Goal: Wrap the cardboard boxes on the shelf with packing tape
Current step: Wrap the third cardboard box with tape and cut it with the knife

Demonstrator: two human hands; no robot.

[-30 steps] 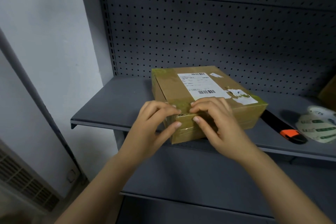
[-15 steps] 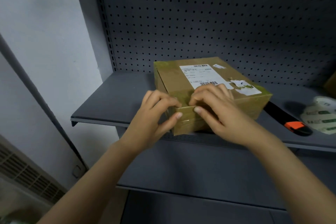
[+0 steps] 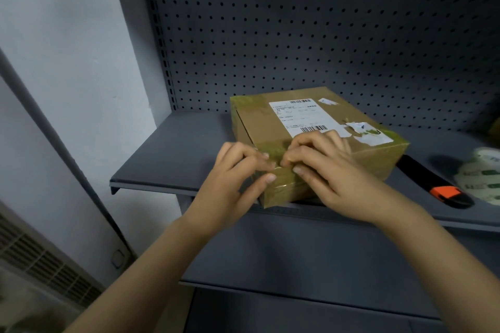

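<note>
Fingers (image 3: 244,155) curled around box (image 3: 266,128) corner

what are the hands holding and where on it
Both the left hand and the right hand grip the cardboard box at its near taped corner, fingers on top, thumbs on the sides.

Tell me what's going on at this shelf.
A person works at the near corner of a cardboard box on the grey shelf. The left hand and right hand both grip that corner, fingertips curled onto the tape there. A tape roll and an orange-tipped knife lie untouched to the right.
</note>
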